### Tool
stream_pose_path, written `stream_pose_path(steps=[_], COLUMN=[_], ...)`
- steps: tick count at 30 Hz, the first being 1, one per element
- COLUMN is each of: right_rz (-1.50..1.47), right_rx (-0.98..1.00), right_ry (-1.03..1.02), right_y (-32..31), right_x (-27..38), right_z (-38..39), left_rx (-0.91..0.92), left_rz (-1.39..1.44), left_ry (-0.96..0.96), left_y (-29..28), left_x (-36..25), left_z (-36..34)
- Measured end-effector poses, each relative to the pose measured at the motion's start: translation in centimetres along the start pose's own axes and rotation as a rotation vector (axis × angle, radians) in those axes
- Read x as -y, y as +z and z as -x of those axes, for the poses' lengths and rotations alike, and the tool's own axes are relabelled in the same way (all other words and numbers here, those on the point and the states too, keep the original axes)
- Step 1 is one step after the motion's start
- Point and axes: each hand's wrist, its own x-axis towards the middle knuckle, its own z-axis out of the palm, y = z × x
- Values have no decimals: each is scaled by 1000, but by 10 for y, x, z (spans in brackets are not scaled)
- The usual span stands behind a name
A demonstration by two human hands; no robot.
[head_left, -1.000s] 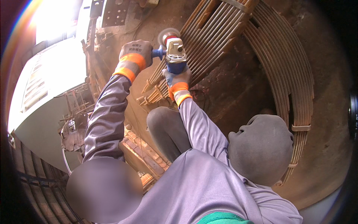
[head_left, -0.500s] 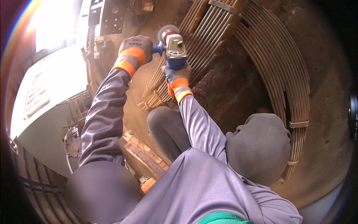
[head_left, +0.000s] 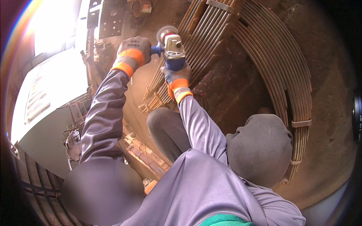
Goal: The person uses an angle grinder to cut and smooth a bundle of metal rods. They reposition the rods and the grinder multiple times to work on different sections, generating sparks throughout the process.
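Observation:
An angle grinder (head_left: 174, 49) with a blue body and a pale metal head is held out in front of me. My left hand (head_left: 134, 51), in a grey glove with an orange cuff, wraps round its blue side handle (head_left: 156, 49). Round the rear of the blue body closes my right hand (head_left: 177, 75), gloved the same way; its palm side is hidden. The round wheel (head_left: 166, 33) at the far end looks blurred, as if spinning. It lies beside the far left edge of a stacked leaf spring (head_left: 201, 39); whether they touch I cannot tell.
A second curved leaf spring stack (head_left: 281, 56), banded with metal clips, lies on the right. Wooden blocks (head_left: 145, 152) lie near my left arm. A perforated dark plate (head_left: 111, 20) and a rusty pipe piece (head_left: 141, 8) sit at the far left. My bent knees are close below.
The grinder and both hands appear slightly further left in the view. Much of the scene shifts a little the same way. Both hands keep their hold.

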Motion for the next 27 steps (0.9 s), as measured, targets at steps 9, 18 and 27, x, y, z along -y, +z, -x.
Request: stream_pose_path(steps=[9, 18, 27], right_rz=[55, 71, 172], right_rx=[6, -2, 9], right_ry=[69, 96, 92], right_y=[3, 4, 4], right_x=[-9, -16, -16], right_z=[-7, -11, -9], left_rx=[-33, -31, -10], left_rz=[26, 40, 33], left_ry=[13, 17, 0], left_y=[0, 13, 9], left_x=[2, 5, 5], left_z=[3, -3, -1])
